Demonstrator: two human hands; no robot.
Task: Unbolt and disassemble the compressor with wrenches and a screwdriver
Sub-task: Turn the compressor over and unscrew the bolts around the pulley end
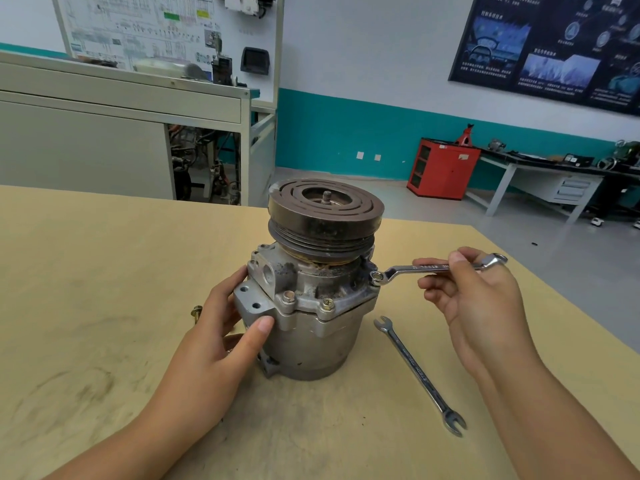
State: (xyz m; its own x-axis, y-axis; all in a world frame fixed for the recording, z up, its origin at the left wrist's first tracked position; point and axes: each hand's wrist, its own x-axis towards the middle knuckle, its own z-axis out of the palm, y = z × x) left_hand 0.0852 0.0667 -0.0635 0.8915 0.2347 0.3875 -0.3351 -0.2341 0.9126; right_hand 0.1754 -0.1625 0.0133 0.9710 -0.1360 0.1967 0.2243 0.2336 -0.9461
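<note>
— On the tan table [86, 306], what lies around it?
— A spare wrench [419, 372] lies flat just right of the compressor [311, 334], not touching it. A loose bolt [196, 313] lies to the left, half hidden behind the left hand [221, 327]. A red cabinet [443, 168] stands by the far wall.
— And the compressor itself?
— Upright, mid-table. Dark grooved pulley [325, 216] on top, grimy grey housing, two flange bolts [288, 296] facing us.
— The hands?
— The left hand grips the housing, thumb in front. The right hand [474, 303] pinches the held wrench [429, 269], ring end at the flange's right edge.
</note>
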